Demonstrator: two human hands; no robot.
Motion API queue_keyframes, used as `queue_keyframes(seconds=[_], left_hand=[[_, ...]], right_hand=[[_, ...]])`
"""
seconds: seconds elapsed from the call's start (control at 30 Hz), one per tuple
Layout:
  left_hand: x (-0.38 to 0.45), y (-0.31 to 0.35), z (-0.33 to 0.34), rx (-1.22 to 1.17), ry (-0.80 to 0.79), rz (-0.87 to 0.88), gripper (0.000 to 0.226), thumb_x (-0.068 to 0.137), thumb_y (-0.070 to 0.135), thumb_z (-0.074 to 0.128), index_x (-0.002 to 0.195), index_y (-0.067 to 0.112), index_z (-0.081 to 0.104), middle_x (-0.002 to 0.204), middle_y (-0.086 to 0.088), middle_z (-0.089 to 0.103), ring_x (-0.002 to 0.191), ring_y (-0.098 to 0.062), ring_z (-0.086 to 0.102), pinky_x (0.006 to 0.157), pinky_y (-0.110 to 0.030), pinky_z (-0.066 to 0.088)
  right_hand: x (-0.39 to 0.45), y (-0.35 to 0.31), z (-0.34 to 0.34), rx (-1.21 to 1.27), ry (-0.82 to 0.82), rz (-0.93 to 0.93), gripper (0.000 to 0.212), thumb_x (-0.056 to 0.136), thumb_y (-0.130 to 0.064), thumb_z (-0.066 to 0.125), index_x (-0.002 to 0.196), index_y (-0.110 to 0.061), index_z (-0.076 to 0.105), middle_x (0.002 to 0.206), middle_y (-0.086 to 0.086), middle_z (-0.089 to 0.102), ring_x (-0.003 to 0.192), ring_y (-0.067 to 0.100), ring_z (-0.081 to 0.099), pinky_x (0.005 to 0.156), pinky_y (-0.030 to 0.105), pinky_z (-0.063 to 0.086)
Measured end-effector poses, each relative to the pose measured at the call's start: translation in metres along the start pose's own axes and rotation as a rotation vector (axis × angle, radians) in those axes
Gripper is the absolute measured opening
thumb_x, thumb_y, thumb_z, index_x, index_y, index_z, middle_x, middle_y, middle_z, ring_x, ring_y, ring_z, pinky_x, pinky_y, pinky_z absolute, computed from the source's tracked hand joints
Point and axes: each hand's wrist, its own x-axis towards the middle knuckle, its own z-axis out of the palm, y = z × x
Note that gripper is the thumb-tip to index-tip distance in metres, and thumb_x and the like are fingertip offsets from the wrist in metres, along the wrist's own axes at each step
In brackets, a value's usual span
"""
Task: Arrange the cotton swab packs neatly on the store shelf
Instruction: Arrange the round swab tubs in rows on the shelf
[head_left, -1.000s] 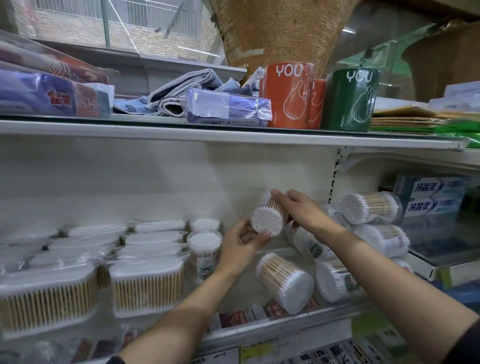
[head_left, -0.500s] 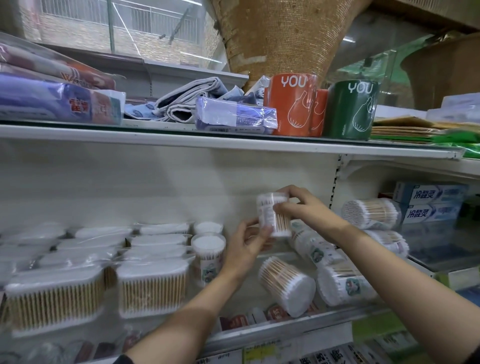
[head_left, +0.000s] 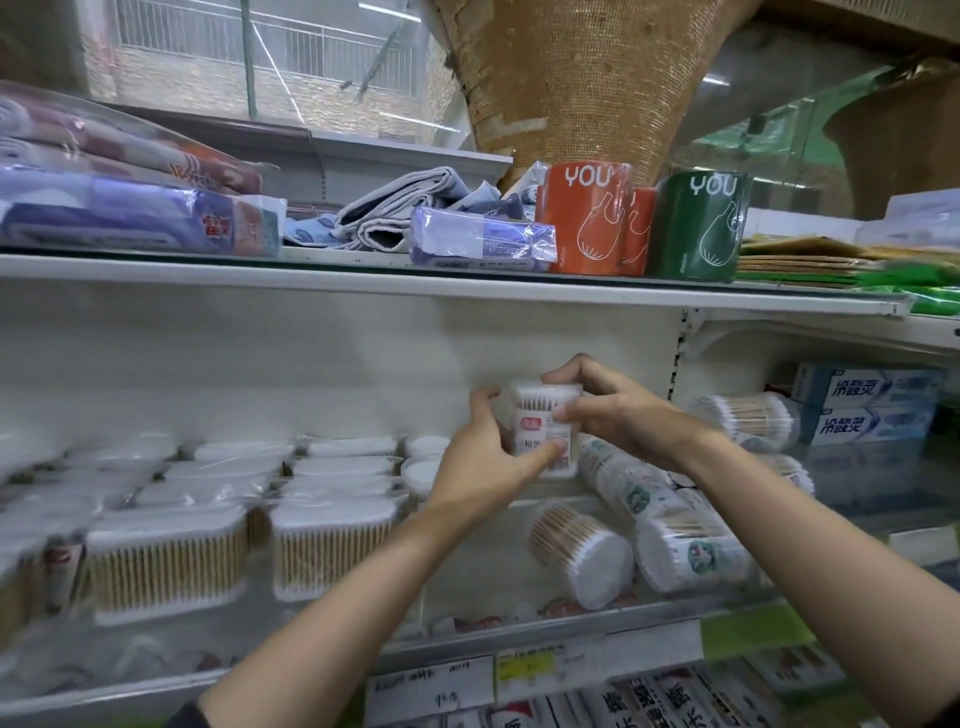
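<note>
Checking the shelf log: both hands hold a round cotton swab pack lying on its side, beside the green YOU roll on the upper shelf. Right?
Not quite. In the head view both hands hold the round cotton swab pack upright, not on its side.

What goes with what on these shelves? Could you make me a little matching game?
1. round swab pack
2. green YOU roll
3. toothpaste boxes
4. rectangular swab pack

a. top shelf, beside the orange roll
b. upright, held in both hands
c. far right, lower shelf
d. standing left of the hands

Pairs: 1-b, 2-a, 3-c, 4-d
</note>
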Motion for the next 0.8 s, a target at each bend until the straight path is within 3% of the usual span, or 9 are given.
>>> queue_keyframes(seconds=[0.13,0.27,0.43,0.6,0.8], left_hand=[[-0.001,0.004,-0.04,0.18,-0.139,-0.008,0.088,0.073,0.053,0.071,0.14,0.022,0.024,0.107,0.001,0.059,0.099,-0.016,0.058,0.087,-0.032,0.048],[-0.008,0.002,-0.071,0.281,-0.223,0.063,0.073,0.07,0.043,0.078,0.131,0.025,0.042,0.116,-0.001,0.051,0.102,-0.014,0.052,0.084,-0.025,0.044],[-0.021,-0.014,-0.089,0.443,-0.33,0.152,0.045,0.068,0.035,0.082,0.103,0.025,0.056,0.102,0.004,0.058,0.097,-0.013,0.05,0.082,-0.026,0.041],[-0.032,-0.026,-0.096,0.726,-0.454,0.153,0.051,0.068,0.044,0.077,0.111,0.031,0.054,0.11,0.01,0.043,0.11,-0.011,0.033,0.096,-0.031,0.031],[-0.027,-0.011,-0.094,0.758,-0.46,0.146,0.052,0.075,0.047,0.071,0.122,0.036,0.051,0.122,0.007,0.037,0.12,-0.01,0.024,0.093,-0.026,0.019]], right_hand=[[0.001,0.0,0.022,-0.173,0.041,-0.013,0.031,0.079,-0.011,0.073,0.098,0.001,0.051,0.093,0.015,0.059,0.082,0.017,0.06,0.075,0.031,0.05],[0.005,0.004,0.049,-0.35,0.001,-0.012,0.037,0.075,-0.024,0.078,0.092,-0.006,0.05,0.091,0.01,0.058,0.074,0.013,0.059,0.057,0.021,0.049],[0.006,0.01,0.071,-0.449,-0.125,0.023,0.036,0.076,-0.03,0.077,0.092,-0.011,0.052,0.094,0.005,0.054,0.076,0.014,0.057,0.065,0.029,0.056],[0.007,0.027,0.084,-0.627,-0.25,0.05,0.038,0.074,-0.042,0.077,0.09,-0.019,0.051,0.095,0.003,0.055,0.08,0.02,0.061,0.077,0.04,0.054],[0.003,0.009,0.063,-0.796,-0.241,0.057,0.026,0.082,-0.049,0.066,0.091,-0.025,0.059,0.092,-0.011,0.06,0.088,0.008,0.057,0.071,0.017,0.043]])
